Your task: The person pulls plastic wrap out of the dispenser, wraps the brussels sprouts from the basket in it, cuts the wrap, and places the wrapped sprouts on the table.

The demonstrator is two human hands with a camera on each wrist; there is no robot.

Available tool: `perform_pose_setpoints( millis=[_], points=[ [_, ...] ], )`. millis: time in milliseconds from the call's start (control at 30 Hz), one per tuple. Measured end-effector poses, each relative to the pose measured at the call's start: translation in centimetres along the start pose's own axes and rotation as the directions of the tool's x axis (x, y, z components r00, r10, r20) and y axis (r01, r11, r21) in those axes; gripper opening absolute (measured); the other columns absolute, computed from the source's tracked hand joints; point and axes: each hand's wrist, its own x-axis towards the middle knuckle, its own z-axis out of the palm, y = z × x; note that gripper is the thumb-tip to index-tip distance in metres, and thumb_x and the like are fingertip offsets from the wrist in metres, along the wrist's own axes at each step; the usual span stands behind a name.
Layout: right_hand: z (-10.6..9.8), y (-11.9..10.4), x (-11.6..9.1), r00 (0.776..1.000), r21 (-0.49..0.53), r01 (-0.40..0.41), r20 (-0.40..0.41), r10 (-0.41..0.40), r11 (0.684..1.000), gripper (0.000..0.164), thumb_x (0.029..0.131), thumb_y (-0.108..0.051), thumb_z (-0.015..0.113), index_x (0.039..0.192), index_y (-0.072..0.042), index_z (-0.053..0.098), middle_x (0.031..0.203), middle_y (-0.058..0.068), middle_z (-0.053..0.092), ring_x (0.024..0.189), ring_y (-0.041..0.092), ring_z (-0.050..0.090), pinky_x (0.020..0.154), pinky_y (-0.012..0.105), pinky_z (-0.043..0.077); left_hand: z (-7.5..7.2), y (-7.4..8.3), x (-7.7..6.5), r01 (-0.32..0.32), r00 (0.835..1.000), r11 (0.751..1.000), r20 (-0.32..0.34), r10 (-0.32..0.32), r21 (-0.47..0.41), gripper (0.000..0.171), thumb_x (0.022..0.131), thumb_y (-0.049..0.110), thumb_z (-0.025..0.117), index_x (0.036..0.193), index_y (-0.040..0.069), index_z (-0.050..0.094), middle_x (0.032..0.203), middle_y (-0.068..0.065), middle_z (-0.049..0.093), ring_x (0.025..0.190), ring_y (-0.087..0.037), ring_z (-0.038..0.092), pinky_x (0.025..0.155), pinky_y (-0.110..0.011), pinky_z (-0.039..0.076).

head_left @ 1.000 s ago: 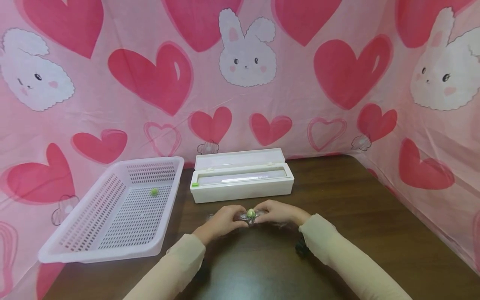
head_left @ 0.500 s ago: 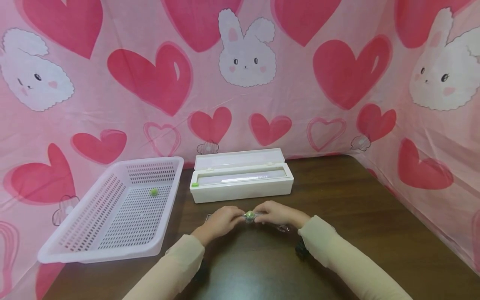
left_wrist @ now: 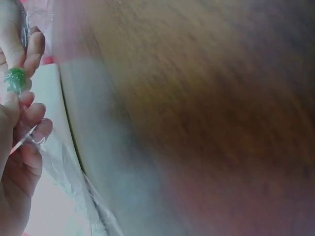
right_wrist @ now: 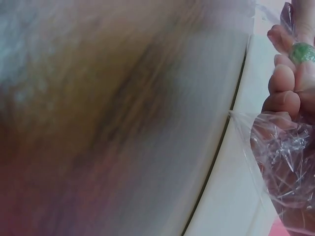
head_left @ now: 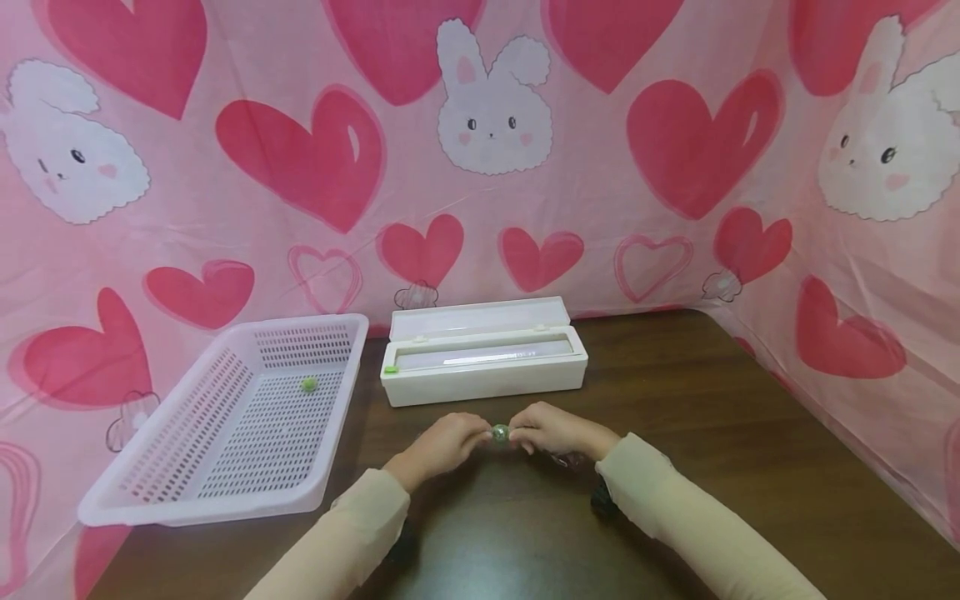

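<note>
Both hands meet over the table in the head view, one on each side of a small round green item (head_left: 500,433) wrapped in clear plastic wrap (right_wrist: 285,152). My left hand (head_left: 446,440) pinches the gathered wrap at the item's left side. On the other side, my right hand (head_left: 558,427) pinches the wrap between thumb and fingers. The green item (left_wrist: 15,79) sits right between the two sets of fingertips in the left wrist view. Loose crinkled film trails beneath each hand in the wrist views. What the item is inside the wrap, I cannot tell.
Behind the hands stands a long white cling film dispenser (head_left: 483,383), its lid raised and a roll inside. A white perforated basket (head_left: 315,492) at the left holds another small green item (head_left: 309,384). Brown tabletop (head_left: 675,400) stretches to the right; a pink heart-print cloth hangs behind.
The fingers have shifted from close around the wrapped item to its two sides, pinching the wrap there. The item has turned and now looks darker and shinier. The basket and dispenser stay put.
</note>
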Motion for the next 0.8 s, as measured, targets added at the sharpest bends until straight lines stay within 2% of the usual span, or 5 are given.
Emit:
perform_pose_setpoints(
  millis=[200,333,433,600,800],
  points=[
    [0.15,-0.11,-0.14,0.999,0.023,-0.033,0.018,0.032,0.999,0.026,0.096,-0.014,0.047,0.077,-0.003,0.06,0.056,-0.009,0.045,0.051,0.003,0.041,0.051,0.021,0.037,-0.14,0.46,-0.06,0.043,0.998,0.999,0.036,-0.043,0.006,0.019,0.096,0.022,0.05,0.096,0.011,0.065,0.083,0.008,0.056,0.078,-0.008,0.052,0.072,-0.029,0.046],
    [0.22,-0.21,-0.26,0.997,0.067,-0.067,0.037,0.064,0.995,0.027,0.098,-0.012,0.044,0.078,-0.002,0.06,0.057,-0.007,0.045,0.051,0.004,0.041,0.05,0.021,0.036,-0.27,0.63,-0.03,0.07,0.997,0.998,0.035,-0.07,0.011,0.025,0.092,0.029,0.055,0.107,0.013,0.066,0.091,0.006,0.059,0.085,-0.009,0.053,0.074,-0.029,0.046],
    [0.3,-0.18,-0.32,0.995,0.114,-0.087,0.056,0.081,0.99,0.028,0.098,-0.012,0.043,0.079,-0.001,0.061,0.06,-0.005,0.049,0.053,0.006,0.044,0.051,0.022,0.039,-0.38,0.67,0.06,0.092,0.996,0.996,0.013,-0.092,0.01,0.024,0.089,0.027,0.061,0.106,0.012,0.067,0.091,0.006,0.061,0.084,-0.009,0.055,0.074,-0.03,0.047],
    [0.23,0.13,-0.35,0.997,0.129,-0.052,0.054,0.046,0.99,0.025,0.097,-0.016,0.046,0.087,-0.001,0.063,0.069,-0.001,0.057,0.062,0.009,0.051,0.058,0.025,0.045,-0.55,0.55,0.16,0.113,0.993,0.994,-0.012,-0.113,-0.004,0.016,0.085,0.023,0.065,0.096,0.012,0.07,0.086,0.007,0.065,0.079,-0.008,0.058,0.071,-0.029,0.048],
    [0.15,0.39,-0.1,1.0,0.078,-0.014,0.014,0.013,0.997,0.016,0.093,-0.018,0.056,0.092,-0.005,0.065,0.074,-0.006,0.059,0.066,0.006,0.051,0.06,0.025,0.045,-0.72,0.43,0.04,0.109,0.994,0.994,0.024,-0.109,0.0,0.018,0.088,0.023,0.062,0.096,0.01,0.072,0.087,0.005,0.066,0.079,-0.009,0.058,0.072,-0.029,0.048]
  ],
)
